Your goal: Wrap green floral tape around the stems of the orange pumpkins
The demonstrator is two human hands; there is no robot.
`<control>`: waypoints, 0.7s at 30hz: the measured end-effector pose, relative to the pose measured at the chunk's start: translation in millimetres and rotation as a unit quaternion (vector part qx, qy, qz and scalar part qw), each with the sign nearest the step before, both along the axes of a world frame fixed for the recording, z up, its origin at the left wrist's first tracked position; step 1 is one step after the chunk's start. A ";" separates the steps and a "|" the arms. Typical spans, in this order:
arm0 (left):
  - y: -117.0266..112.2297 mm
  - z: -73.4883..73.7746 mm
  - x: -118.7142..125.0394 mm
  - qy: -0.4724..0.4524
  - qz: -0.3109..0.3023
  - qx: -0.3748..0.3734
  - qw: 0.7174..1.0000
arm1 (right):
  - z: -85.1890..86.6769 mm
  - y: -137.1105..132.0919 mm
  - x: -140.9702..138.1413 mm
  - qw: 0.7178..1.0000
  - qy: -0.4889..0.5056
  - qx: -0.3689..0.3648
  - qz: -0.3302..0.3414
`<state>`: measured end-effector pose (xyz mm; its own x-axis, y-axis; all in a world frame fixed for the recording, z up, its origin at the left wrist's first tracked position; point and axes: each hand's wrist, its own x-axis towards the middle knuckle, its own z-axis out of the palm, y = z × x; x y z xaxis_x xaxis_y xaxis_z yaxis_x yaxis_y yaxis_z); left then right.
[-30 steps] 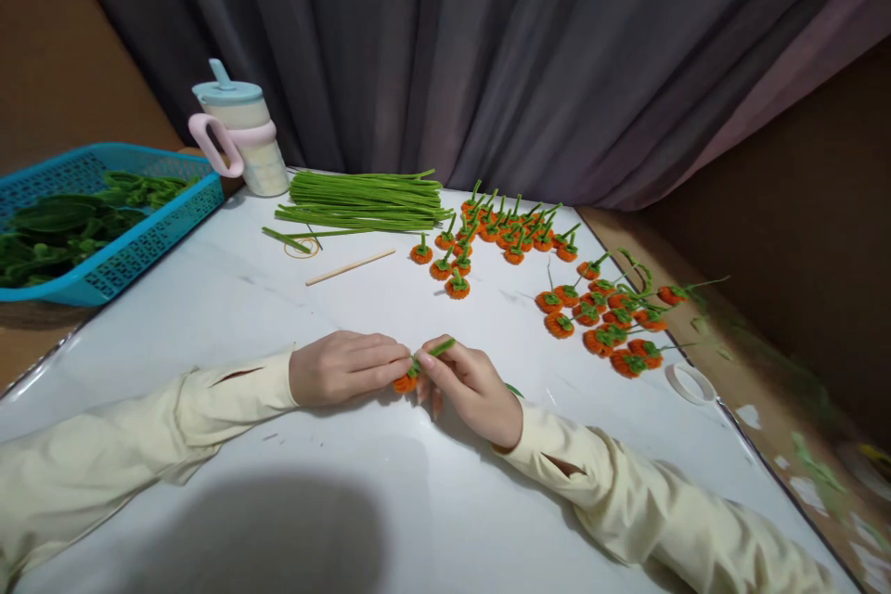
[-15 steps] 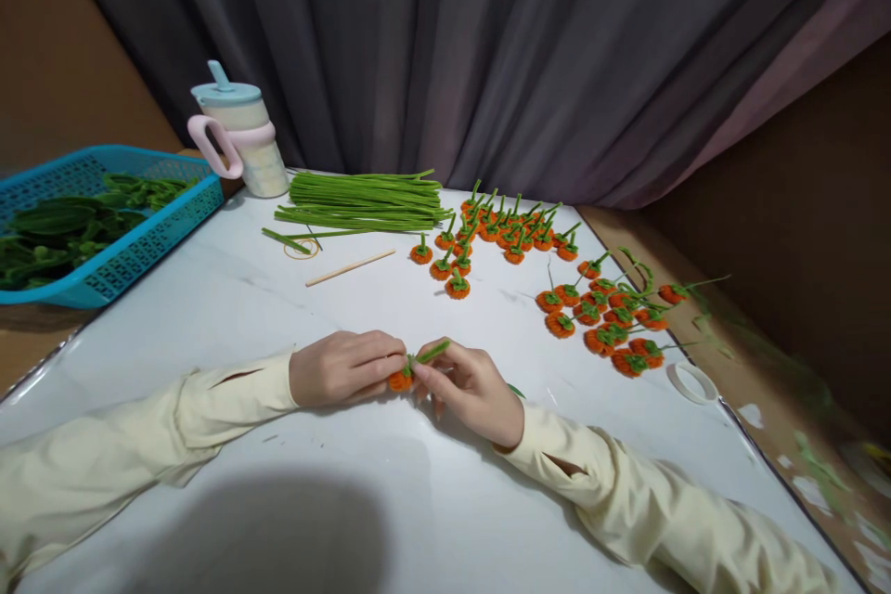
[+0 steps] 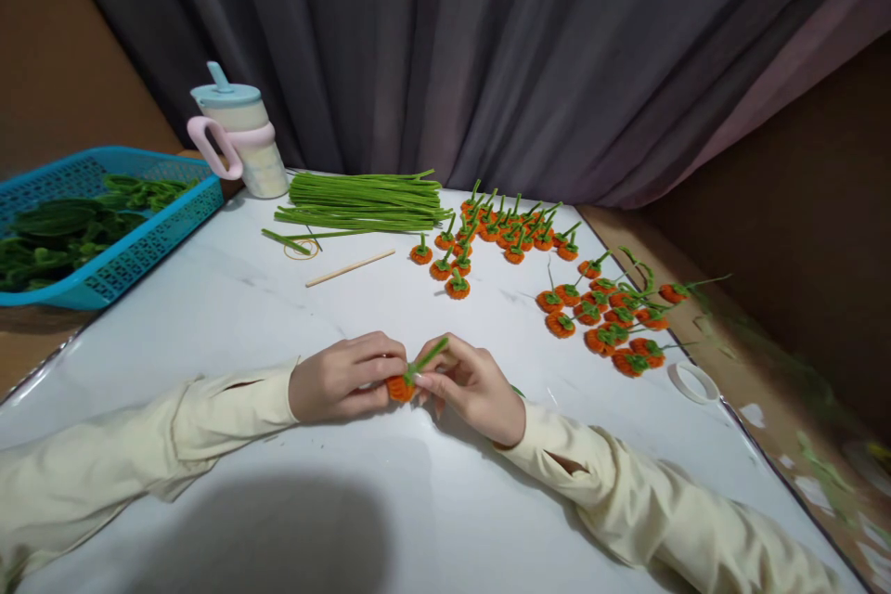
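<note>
Between my two hands, near the front middle of the table, is a small orange pipe-cleaner pumpkin [image 3: 399, 387] with a green pipe-cleaner stem [image 3: 432, 354] slanting up to the right. My left hand [image 3: 352, 375] grips the pumpkin from its left side, fingers closed. My right hand [image 3: 468, 382] is closed in a pinch at the base of the stem, thumb against the pumpkin's top edge. The fingertips partly hide the pumpkin. Similar finished-looking pumpkins [image 3: 458, 285] stand upright beyond my hands, and another group [image 3: 604, 341] lies to the right, some with thin wires.
Green pipe cleaners [image 3: 368, 200] lie in a pile at the back. In front of them are a wooden stick [image 3: 350, 267] and a rubber band [image 3: 302, 248]. A tumbler [image 3: 240, 135] and a blue basket [image 3: 111, 274] of green pieces stand left. A white tape ring [image 3: 693, 383] rests at the right edge.
The pumpkin has tipped slightly, and more of its orange side shows between my hands. Its stem now points more steeply upward. Both hands have barely shifted.
</note>
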<state>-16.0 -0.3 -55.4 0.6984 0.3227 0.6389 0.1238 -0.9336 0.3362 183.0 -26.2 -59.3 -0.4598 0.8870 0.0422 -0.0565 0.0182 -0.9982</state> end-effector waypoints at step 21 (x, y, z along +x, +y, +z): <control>1.0 -1.8 -2.2 -0.008 -0.025 0.013 1.000 | 6.5 -1.3 1.7 1.000 0.001 0.027 0.002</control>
